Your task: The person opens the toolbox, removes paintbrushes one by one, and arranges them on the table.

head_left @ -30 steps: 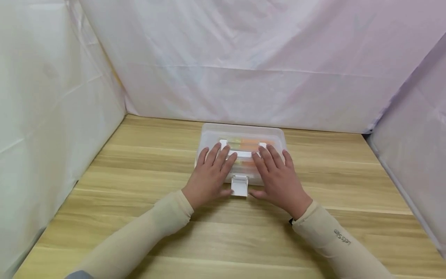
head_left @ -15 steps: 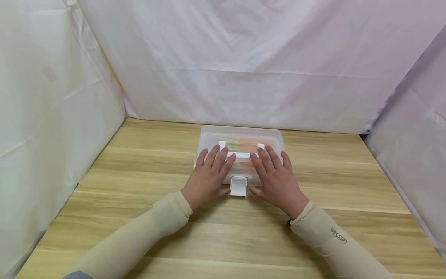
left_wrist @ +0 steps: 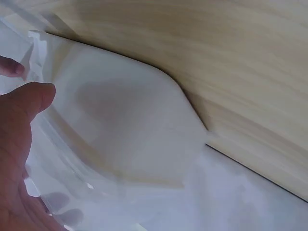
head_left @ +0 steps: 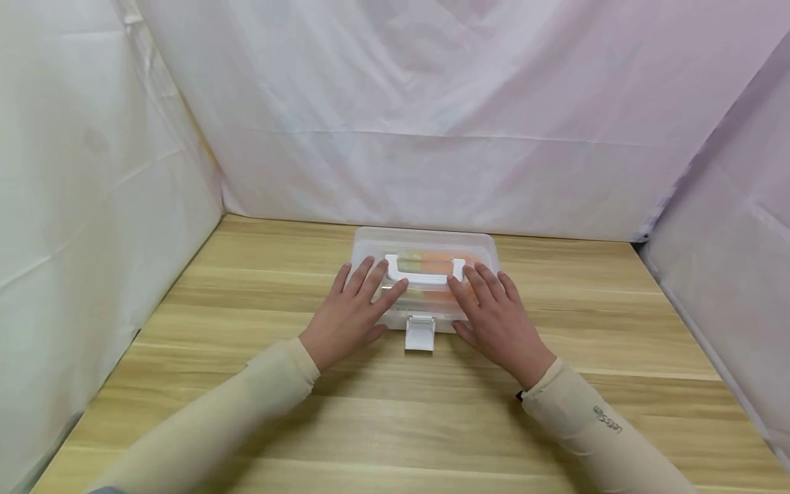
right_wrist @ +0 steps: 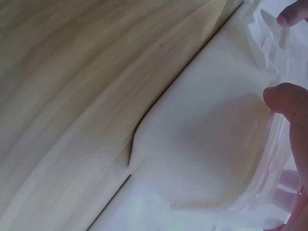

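Observation:
A clear plastic storage box stands on the table, its lid down. The lid carries a white handle, and a white latch is flipped outward at the front. Orange and yellow-green contents show through the plastic. My left hand rests with spread fingers on the lid's left part. On the right part lies my right hand, fingers likewise spread, fingertips beside the handle. In the wrist views, the left thumb and right thumb are at the lid's front edge, above the whitish box wall.
The wood-grain table extends in front of the box and to both sides. White cloth hangs close behind the box, and more cloth walls stand at the left and right.
Both thumbs have drawn away from the latch, the left hand sliding left and the right one slightly right. More of the white handle is uncovered. The head view has shifted a little.

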Demonstrator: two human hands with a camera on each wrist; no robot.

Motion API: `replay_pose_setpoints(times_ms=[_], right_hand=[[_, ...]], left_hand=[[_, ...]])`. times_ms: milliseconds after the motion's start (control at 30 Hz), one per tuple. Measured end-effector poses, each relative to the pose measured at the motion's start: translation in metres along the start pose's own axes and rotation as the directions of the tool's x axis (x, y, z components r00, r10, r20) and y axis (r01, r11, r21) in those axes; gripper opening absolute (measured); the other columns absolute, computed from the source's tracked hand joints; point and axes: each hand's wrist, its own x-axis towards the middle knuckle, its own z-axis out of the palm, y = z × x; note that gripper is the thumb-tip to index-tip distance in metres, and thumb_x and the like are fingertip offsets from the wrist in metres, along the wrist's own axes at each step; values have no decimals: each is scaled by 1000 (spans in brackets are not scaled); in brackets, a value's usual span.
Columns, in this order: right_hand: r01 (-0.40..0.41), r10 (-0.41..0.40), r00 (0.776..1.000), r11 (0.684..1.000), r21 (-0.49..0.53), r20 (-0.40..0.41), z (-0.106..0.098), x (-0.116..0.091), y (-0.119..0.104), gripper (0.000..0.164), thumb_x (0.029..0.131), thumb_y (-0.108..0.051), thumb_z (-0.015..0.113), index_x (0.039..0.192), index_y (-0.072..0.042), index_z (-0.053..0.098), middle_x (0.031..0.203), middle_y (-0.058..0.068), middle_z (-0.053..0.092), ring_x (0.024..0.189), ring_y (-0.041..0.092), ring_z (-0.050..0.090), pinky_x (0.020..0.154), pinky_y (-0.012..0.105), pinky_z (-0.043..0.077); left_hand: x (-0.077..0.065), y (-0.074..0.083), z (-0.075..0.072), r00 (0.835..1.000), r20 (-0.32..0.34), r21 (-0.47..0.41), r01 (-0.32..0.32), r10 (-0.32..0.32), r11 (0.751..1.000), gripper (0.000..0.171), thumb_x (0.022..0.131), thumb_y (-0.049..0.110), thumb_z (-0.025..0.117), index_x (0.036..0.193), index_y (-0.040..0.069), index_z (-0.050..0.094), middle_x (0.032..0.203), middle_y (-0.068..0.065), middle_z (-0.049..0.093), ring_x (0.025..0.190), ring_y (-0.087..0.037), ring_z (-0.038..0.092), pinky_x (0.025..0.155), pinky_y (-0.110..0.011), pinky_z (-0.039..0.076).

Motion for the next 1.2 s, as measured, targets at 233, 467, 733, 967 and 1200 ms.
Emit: replay_pose_setpoints(times_ms=[233, 467, 733, 967, 1200], right_hand=[[19, -19, 1000, 1000, -15, -13, 0, -4, 7, 85, 74, -34, 86, 142, -7, 44, 141, 23, 46, 133, 41, 41, 103, 59, 36], [45, -47, 998, 998, -36, -45, 1, -2, 9, 84, 72, -34, 86, 140, -6, 46, 137, 22, 49, 129, 42, 44, 99, 59, 39], [62, -63, 995, 998, -18, -72, 0, -3, 10, 82, 70, -31, 86, 138, -5, 49, 133, 20, 51, 126, 43, 47, 95, 60, 42], [66, -66, 994, 998, 1, -85, -2, -3, 11, 80, 71, -30, 86, 137, -5, 50, 133, 19, 52, 126, 43, 47, 96, 60, 41], [17, -11, 997, 997, 73, -78, -3, -3, 11, 82, 71, -32, 89, 138, -5, 50, 136, 23, 50, 130, 43, 43, 97, 68, 37]], left_hand=[[-2, -6, -3, 1000, -13, 34, -27, 27, 999, 77, 89, 31, 74, 154, 23, 33, 153, -18, 35, 140, -42, 33, 103, -57, 40], [0, -7, -4, 999, -32, 50, -39, 41, 998, 76, 88, 30, 74, 153, 21, 35, 150, -15, 41, 138, -42, 36, 100, -57, 43], [1, -6, -5, 998, -38, 30, -52, 53, 998, 75, 87, 29, 76, 152, 21, 38, 147, -15, 45, 138, -42, 36, 99, -58, 44], [2, -6, -6, 999, -19, 16, -48, 48, 999, 75, 88, 28, 75, 153, 21, 37, 149, -13, 44, 139, -42, 35, 100, -58, 43], [5, -9, -10, 998, -14, 14, -56, 56, 998, 73, 89, 32, 74, 152, 20, 38, 148, -12, 45, 138, -40, 37, 99, -54, 44]])
